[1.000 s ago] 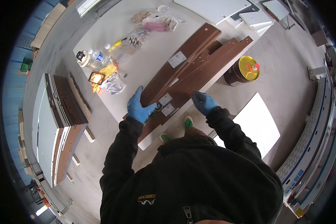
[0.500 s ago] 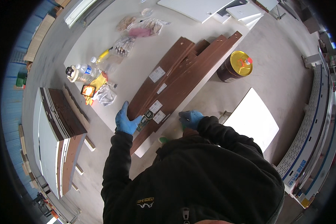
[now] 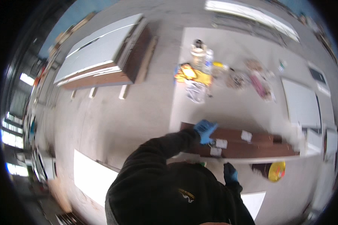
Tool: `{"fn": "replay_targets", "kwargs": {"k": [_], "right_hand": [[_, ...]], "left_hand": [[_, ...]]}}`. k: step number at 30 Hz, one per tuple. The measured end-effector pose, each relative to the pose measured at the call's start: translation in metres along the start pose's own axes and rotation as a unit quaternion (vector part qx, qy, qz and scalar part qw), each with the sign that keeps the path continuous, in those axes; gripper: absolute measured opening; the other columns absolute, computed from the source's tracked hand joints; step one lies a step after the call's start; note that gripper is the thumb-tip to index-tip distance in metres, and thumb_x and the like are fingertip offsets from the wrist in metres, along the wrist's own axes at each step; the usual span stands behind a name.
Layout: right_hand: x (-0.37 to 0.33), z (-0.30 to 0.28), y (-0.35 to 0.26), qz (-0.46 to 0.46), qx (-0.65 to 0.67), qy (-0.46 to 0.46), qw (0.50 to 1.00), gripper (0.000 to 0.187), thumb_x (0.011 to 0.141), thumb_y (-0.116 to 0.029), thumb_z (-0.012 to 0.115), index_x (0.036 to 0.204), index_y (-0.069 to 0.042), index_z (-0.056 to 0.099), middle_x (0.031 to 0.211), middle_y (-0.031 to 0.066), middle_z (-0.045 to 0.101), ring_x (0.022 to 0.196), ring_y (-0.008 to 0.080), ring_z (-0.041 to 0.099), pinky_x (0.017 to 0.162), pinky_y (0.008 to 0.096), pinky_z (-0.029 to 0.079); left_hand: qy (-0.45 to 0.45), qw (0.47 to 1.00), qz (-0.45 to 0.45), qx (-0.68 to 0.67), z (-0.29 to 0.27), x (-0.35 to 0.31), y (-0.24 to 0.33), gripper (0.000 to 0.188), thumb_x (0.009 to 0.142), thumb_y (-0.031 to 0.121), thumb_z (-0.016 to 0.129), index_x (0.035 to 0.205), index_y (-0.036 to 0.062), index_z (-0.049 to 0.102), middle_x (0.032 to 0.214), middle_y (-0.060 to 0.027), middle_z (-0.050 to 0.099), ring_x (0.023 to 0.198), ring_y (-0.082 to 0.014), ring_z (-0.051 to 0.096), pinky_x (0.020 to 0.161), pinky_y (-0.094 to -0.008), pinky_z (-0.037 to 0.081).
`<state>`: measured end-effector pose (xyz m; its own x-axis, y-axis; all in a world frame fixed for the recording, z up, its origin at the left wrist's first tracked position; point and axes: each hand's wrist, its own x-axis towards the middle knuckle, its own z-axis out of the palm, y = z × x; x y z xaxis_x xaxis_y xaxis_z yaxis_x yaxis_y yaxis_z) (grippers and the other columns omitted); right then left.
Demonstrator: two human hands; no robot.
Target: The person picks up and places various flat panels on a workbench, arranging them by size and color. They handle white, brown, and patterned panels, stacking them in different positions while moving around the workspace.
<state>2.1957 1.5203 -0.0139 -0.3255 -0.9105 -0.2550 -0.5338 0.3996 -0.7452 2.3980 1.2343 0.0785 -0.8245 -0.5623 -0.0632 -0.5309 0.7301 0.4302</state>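
A stack of long dark brown boards lies along the near edge of a pale table, with white labels on top. My left hand, in a blue glove, rests at the boards' left end, its fingers spread and holding nothing. Beside the labels is a small dark item, too blurred to name. My right hand, also blue-gloved, is low in front of the table edge, apart from the boards. Its fingers look closed and dark; what they hold, if anything, is not clear.
Bottles, a lit phone and bagged items sit farther back on the table. White panels lie to the right. A drum with a yellow top stands near right; a panel stack is far left.
The view has swung left, so the table and boards now appear farther right and more level. My left hand stays at the boards' left end; my right hand is still in front of the table edge.
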Motion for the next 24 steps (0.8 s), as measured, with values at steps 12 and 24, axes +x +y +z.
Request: {"fn": "replay_targets", "kwargs": {"k": [12,24], "right_hand": [[0.086,-0.033,-0.101,-0.175,-0.007,0.083,0.981,0.025,0.096,-0.007,0.055,0.114,0.000,0.071,0.109,0.0214,0.072,0.102,0.0338,0.071,0.086,0.0408,0.056],[0.088,-0.028,-0.094,-0.178,0.011,0.014,0.984,0.021,0.094,-0.009,0.060,0.109,-0.001,0.072,0.105,0.0198,0.073,0.097,0.0339,0.070,0.087,0.0407,0.055]], "left_hand": [[-0.020,0.998,0.006,0.055,0.003,-0.005,-0.010,0.090,0.076,0.035,0.078,0.143,-0.0110,0.039,0.108,-0.0212,0.068,0.101,-0.0355,0.066,0.092,-0.0441,0.050],[-0.031,0.999,-0.039,0.007,0.002,0.001,-0.011,0.083,0.071,0.034,0.080,0.136,-0.0037,0.045,0.114,-0.0214,0.066,0.105,-0.0369,0.064,0.097,-0.0457,0.047]]}}
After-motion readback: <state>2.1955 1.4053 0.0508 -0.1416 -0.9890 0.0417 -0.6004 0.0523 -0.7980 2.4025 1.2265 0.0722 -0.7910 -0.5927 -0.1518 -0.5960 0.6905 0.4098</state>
